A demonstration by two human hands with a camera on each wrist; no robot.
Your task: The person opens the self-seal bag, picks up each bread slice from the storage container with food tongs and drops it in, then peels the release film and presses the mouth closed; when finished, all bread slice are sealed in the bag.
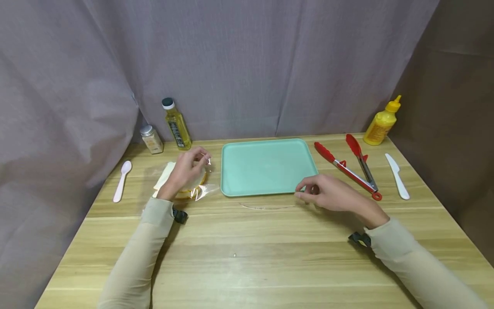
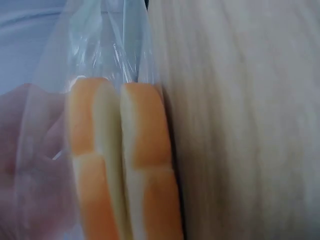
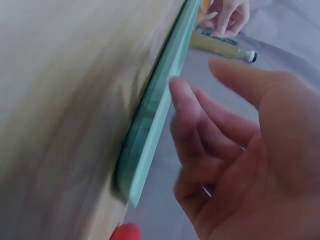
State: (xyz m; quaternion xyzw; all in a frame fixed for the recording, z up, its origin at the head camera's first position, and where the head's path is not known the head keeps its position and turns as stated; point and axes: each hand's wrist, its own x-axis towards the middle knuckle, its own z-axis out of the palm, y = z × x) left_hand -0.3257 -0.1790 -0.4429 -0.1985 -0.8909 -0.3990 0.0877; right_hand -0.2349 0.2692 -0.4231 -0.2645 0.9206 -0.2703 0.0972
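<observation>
My left hand (image 1: 187, 169) is over a clear plastic bag (image 1: 200, 192) of sliced bread, its thumb and forefinger pinching the film near the bag's right end. Two slices of bread (image 2: 150, 150) with golden crusts stand out in the left wrist view, with part of the hand blurred behind the film. In the head view the hand and wrist hide much of the bread. My right hand (image 1: 328, 193) hovers by the near right corner of a mint-green tray (image 1: 268, 167). Its fingers are loosely bent, thumb apart from them in the right wrist view, with nothing between them.
A thin clear strip (image 1: 266, 208) lies before the tray. Left are a pink spoon (image 1: 122, 181), a seasoning jar (image 1: 152, 139) and an oil bottle (image 1: 177, 124). Right are red-tipped tongs (image 1: 353, 174), a white knife (image 1: 397, 176) and a yellow squeeze bottle (image 1: 382, 122). Curtains border the table.
</observation>
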